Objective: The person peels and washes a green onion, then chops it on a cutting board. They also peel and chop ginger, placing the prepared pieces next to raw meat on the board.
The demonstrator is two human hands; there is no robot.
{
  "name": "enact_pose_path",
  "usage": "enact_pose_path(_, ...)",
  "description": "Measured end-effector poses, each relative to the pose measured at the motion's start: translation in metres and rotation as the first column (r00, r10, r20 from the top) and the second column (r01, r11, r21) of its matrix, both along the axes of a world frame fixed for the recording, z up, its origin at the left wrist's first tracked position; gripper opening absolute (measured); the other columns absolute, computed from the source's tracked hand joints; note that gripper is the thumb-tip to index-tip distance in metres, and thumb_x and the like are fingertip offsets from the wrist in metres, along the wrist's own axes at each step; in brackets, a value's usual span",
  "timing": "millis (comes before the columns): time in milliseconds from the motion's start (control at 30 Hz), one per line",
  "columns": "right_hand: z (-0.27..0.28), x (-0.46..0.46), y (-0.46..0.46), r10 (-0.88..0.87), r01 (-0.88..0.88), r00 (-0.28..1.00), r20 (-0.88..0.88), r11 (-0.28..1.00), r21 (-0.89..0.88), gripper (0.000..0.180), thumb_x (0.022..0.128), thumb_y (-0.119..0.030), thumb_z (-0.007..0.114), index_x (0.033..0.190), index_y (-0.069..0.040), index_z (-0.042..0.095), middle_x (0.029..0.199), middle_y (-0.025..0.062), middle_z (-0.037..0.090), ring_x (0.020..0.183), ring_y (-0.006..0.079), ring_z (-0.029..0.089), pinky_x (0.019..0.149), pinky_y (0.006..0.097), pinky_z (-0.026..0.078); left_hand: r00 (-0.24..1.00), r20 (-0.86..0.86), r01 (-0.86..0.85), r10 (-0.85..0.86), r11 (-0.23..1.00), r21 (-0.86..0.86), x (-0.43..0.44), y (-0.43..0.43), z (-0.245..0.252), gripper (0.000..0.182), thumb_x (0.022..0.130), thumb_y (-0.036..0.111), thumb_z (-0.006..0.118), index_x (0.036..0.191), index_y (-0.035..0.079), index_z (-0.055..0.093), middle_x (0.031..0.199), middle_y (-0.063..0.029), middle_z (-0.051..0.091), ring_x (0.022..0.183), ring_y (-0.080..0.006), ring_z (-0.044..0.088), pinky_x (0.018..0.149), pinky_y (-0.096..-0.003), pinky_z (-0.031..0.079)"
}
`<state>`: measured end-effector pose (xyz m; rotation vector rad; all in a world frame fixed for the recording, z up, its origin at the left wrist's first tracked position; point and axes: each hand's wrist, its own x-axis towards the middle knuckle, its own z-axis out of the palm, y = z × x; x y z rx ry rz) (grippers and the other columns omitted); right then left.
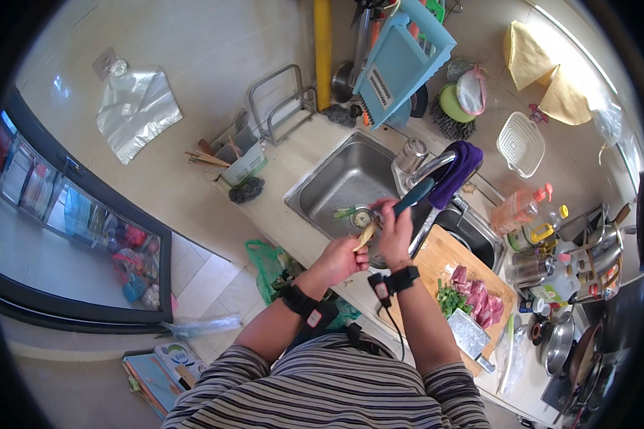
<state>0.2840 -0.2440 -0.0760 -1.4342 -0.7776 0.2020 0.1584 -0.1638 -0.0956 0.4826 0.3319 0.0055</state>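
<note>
Over the near rim of the stainless steel sink (327, 185), my left hand (339, 259) grips a pale yellow piece of food (366, 236), possibly ginger root. My right hand (396, 234) is closed around a tool with a teal handle (414, 195), which looks like a peeler; its working end, by the yellow piece, is mostly hidden by my fingers. Below them, a green vegetable scrap (344, 213) lies beside the drain strainer (361, 218). Close to my right forearm, a wooden cutting board (434, 254) bears raw meat (483, 300), chopped greens (451, 300) and a cleaver (469, 333).
A purple cloth (460, 166) hangs over the faucet (428, 167). A metal cup (412, 154) stands behind the sink. Right of it are a pump bottle (517, 212) and several other bottles. A green plastic bag (265, 271) is below the counter's front edge.
</note>
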Motion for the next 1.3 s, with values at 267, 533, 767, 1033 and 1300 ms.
enact_pose_path(267, -0.013, 0.010, -0.005, -0.090, 0.093, 0.991, -0.103, 0.995, 0.026, 0.023, 0.099, -0.023, 0.047, 0.105, -0.003, 0.056, 0.099, 0.0060, 0.060, 0.093, 0.0135, 0.054, 0.085, 0.0279, 0.042, 0.963, -0.086, -0.076, 0.256, 0.563, 0.823, 0.007, -0.003, -0.019, 0.038, 0.094, 0.010, 0.044, 0.131, 0.003, 0.041, 0.080, -0.0006, 0.049, 0.068, -0.0094, 0.049, 0.062, -0.0244, 0.046)
enact_pose_path(533, -0.024, -0.008, 0.006, -0.007, 0.060, 0.962, -0.274, 0.980, 0.188, 0.015, 0.099, -0.018, 0.046, 0.101, -0.003, 0.049, 0.093, 0.0089, 0.061, 0.081, 0.0145, 0.059, 0.070, 0.0287, 0.049, 0.977, -0.033, -0.072, 0.213, 0.467, 0.881, 0.003, -0.012, -0.013, 0.033, 0.096, 0.008, 0.040, 0.127, -0.002, 0.041, 0.082, -0.0042, 0.053, 0.068, -0.0107, 0.053, 0.064, -0.0275, 0.049)
enact_pose_path(767, -0.025, 0.023, -0.007, -0.158, 0.184, 0.959, -0.233, 0.978, 0.093, 0.024, 0.102, -0.027, 0.040, 0.104, -0.006, 0.049, 0.109, 0.0084, 0.060, 0.102, 0.0168, 0.057, 0.090, 0.0312, 0.043, 0.948, -0.005, -0.137, 0.319, 0.422, 0.896, -0.002, -0.005, -0.011, 0.035, 0.092, 0.004, 0.048, 0.124, -0.001, 0.036, 0.087, -0.0095, 0.054, 0.065, -0.0137, 0.057, 0.059, -0.0290, 0.051)
enact_pose_path(1033, -0.015, -0.034, 0.001, 0.105, -0.080, 0.943, -0.316, 0.993, 0.092, 0.015, 0.100, -0.020, 0.045, 0.102, -0.005, 0.047, 0.113, 0.0103, 0.058, 0.105, 0.0175, 0.054, 0.093, 0.0311, 0.042, 0.966, -0.059, -0.114, 0.250, 0.624, 0.773, 0.005, -0.006, 0.002, 0.026, 0.090, 0.000, 0.052, 0.110, 0.001, 0.036, 0.085, -0.0067, 0.055, 0.064, -0.0102, 0.056, 0.059, -0.0275, 0.053)
enact_pose_path(1300, -0.020, 0.008, 0.003, -0.057, 0.155, 0.836, -0.546, 0.979, 0.135, 0.017, 0.101, -0.022, 0.041, 0.106, -0.006, 0.039, 0.106, 0.0122, 0.058, 0.084, 0.0240, 0.067, 0.069, 0.0325, 0.057, 0.985, -0.017, -0.097, 0.170, 0.638, 0.764, -0.005, -0.004, 0.000, 0.033, 0.093, 0.006, 0.052, 0.124, 0.001, 0.043, 0.085, -0.0043, 0.059, 0.058, -0.0062, 0.049, 0.052, -0.0232, 0.045)
